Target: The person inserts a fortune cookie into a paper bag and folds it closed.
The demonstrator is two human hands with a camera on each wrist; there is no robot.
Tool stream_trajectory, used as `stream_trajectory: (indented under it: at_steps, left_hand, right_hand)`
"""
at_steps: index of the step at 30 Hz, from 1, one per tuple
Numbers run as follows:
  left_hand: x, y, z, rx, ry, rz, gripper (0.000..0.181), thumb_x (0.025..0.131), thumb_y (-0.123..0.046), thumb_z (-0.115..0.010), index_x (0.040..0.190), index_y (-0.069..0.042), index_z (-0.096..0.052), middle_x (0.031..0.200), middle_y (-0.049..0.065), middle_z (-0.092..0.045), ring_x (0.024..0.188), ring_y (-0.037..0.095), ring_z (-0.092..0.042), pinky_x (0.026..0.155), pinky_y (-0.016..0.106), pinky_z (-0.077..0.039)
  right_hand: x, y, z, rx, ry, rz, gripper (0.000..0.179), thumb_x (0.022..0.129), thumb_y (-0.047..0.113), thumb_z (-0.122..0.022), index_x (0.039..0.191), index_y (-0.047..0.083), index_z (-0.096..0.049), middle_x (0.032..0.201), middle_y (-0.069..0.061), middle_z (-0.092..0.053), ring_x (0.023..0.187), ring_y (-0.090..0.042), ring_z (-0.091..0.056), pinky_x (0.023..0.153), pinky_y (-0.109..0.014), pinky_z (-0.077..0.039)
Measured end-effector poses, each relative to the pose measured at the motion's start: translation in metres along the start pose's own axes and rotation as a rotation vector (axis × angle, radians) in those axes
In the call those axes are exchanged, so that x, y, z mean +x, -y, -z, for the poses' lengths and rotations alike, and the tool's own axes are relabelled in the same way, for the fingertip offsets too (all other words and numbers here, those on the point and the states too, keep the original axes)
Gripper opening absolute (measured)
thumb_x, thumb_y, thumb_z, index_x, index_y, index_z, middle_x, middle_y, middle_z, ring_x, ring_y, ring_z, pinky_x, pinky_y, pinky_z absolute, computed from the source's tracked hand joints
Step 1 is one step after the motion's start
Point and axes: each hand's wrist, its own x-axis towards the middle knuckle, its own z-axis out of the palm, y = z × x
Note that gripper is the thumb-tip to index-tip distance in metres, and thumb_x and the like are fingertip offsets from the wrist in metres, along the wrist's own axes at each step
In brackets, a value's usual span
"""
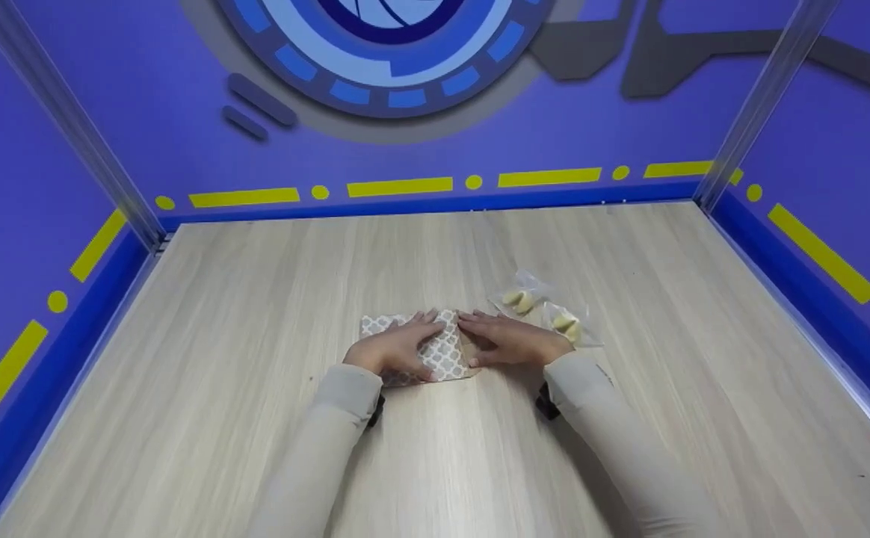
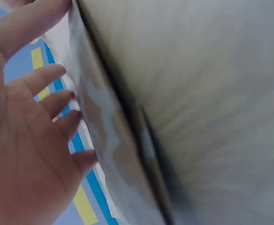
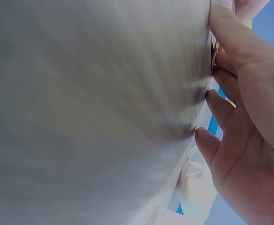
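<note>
On the table [image 1: 181, 418], the patterned paper packet [image 1: 448, 351] lies near dial centre, the left hand [image 1: 399, 347] resting across its 9 o'clock side, fingers spread and unclenched, the right hand [image 1: 513, 340] extended, ungripping, fingertips touching its 3 o'clock edge, and two wrapped cookies [image 1: 566, 326] between 2 and 3 o'clock.

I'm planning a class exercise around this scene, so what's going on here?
A person is handling a grey-and-white patterned paper packet lying on a pale wooden table. The left hand rests across its patterned face, fingers spread; the right hand is at its brown right end. Two clear wrappers, each holding a pale yellow piece, lie near the right hand, unheld.
</note>
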Motion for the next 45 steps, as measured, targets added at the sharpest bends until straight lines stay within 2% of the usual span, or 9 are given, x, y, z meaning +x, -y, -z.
stream_trajectory:
  at_steps: [5,8,14,19,24,30,35,45]
  left_hand:
    - [0.0031,-0.0011,-0.0008,-0.019,0.014,0.030,0.089,0.079,-0.022,-0.078,0.153,-0.018,-0.027,0.162,0.002,-0.009,0.150,0.024,-0.005,0.120,0.042,-0.012]
    - [0.0042,-0.0008,-0.0011,-0.035,0.001,0.044,0.091,0.078,-0.022,-0.078,0.153,-0.020,-0.026,0.162,0.001,-0.011,0.149,0.024,-0.008,0.119,0.043,-0.013]
    - [0.0046,0.0017,-0.0021,-0.054,-0.050,0.033,0.093,0.077,-0.018,-0.080,0.153,-0.021,-0.026,0.160,0.001,-0.020,0.148,0.023,-0.015,0.119,0.040,-0.016]
    - [0.0034,0.0013,-0.0028,-0.062,-0.054,0.040,0.095,0.076,-0.020,-0.081,0.153,-0.024,-0.025,0.160,0.001,-0.021,0.148,0.022,-0.018,0.119,0.040,-0.018]
    - [0.0030,-0.0004,-0.0023,-0.018,-0.060,0.003,0.095,0.075,-0.018,-0.081,0.152,-0.030,-0.026,0.159,0.000,-0.023,0.147,0.023,-0.019,0.118,0.041,-0.019]
    - [0.0031,-0.0026,0.0011,0.083,-0.086,-0.058,0.094,0.077,-0.019,-0.080,0.151,-0.038,-0.026,0.156,-0.001,-0.031,0.142,0.026,-0.032,0.114,0.042,-0.028]
    - [0.0026,-0.0023,0.0016,0.114,-0.098,-0.057,0.093,0.078,-0.023,-0.080,0.150,-0.040,-0.025,0.154,-0.002,-0.034,0.140,0.027,-0.036,0.114,0.043,-0.029]
    - [0.0015,-0.0009,0.0040,0.134,-0.102,-0.135,0.089,0.080,-0.018,-0.078,0.150,-0.041,-0.026,0.151,-0.002,-0.040,0.135,0.023,-0.043,0.110,0.040,-0.036]
  right_hand:
    - [0.0013,-0.0015,-0.0005,0.003,0.006,0.000,0.073,0.092,0.038,-0.061,0.152,0.013,-0.027,0.159,-0.005,-0.022,0.147,-0.031,-0.016,0.117,-0.049,-0.017]
    - [0.0008,-0.0028,-0.0001,0.016,0.003,0.011,0.073,0.092,0.036,-0.062,0.151,0.011,-0.028,0.159,-0.006,-0.022,0.147,-0.032,-0.016,0.117,-0.049,-0.017]
    - [0.0003,-0.0040,0.0009,0.050,0.009,0.002,0.072,0.092,0.035,-0.062,0.152,0.013,-0.028,0.160,-0.005,-0.020,0.148,-0.030,-0.014,0.118,-0.047,-0.016]
    - [-0.0013,-0.0053,0.0005,0.071,0.018,0.014,0.072,0.093,0.034,-0.061,0.152,0.011,-0.027,0.160,-0.007,-0.021,0.147,-0.032,-0.015,0.118,-0.048,-0.016]
    - [-0.0004,-0.0057,0.0003,0.086,0.024,0.013,0.073,0.093,0.034,-0.062,0.152,0.012,-0.026,0.160,-0.006,-0.020,0.148,-0.032,-0.014,0.118,-0.048,-0.015]
    - [0.0005,-0.0062,0.0005,0.082,0.025,-0.007,0.073,0.093,0.034,-0.062,0.152,0.013,-0.025,0.160,-0.005,-0.020,0.148,-0.031,-0.013,0.118,-0.048,-0.015]
    - [0.0008,-0.0068,0.0010,0.076,0.027,-0.009,0.072,0.093,0.033,-0.062,0.152,0.015,-0.024,0.160,-0.003,-0.019,0.148,-0.031,-0.013,0.118,-0.048,-0.016]
    - [-0.0009,-0.0058,0.0014,0.047,0.022,-0.009,0.067,0.095,0.024,-0.061,0.151,0.011,-0.027,0.158,-0.008,-0.023,0.147,-0.032,-0.015,0.117,-0.050,-0.018]
